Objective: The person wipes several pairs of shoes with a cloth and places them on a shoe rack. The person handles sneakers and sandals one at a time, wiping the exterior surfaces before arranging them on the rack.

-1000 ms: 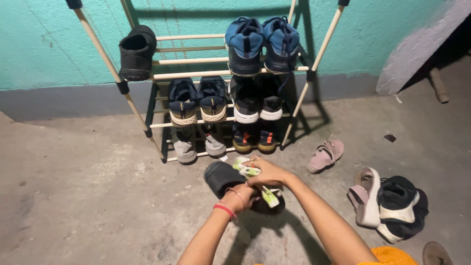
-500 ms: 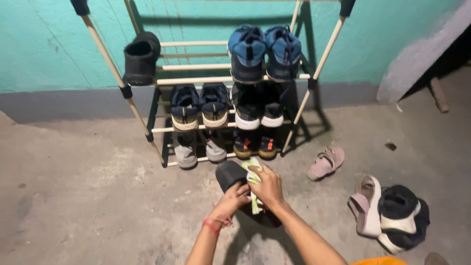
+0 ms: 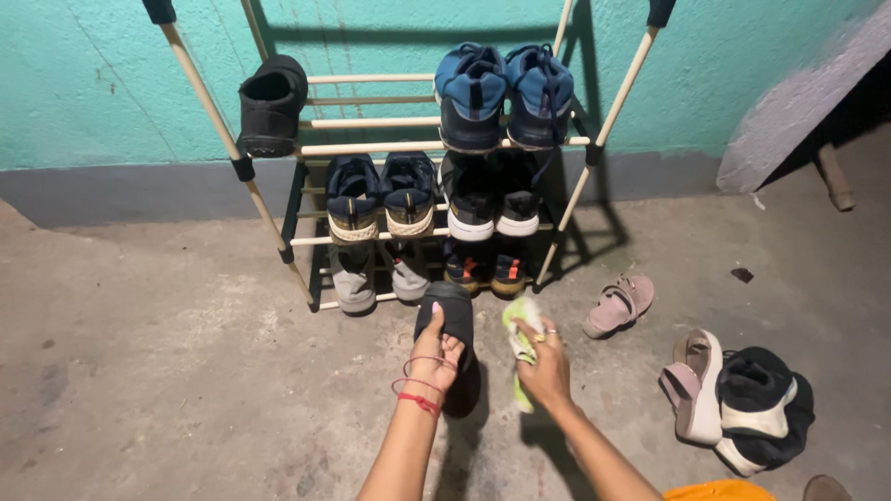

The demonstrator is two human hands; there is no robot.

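Both my arms are bare, with no sleeves. On my left wrist I wear thin red thread bracelets (image 3: 419, 390), a few loops, one thicker and brighter. My left hand (image 3: 436, 351) has a pink painted thumbnail. My right hand (image 3: 546, 369) has a small gold ring (image 3: 539, 338). At the bottom edge, orange cloth (image 3: 719, 491) of my clothing shows.

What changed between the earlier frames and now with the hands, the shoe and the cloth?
The right hand lifted the green cloth off the black shoe and drew it rightward. The left hand tipped the shoe up toward the shoe rack. Both grips held; the racked shoes and the pink sandal stayed put.
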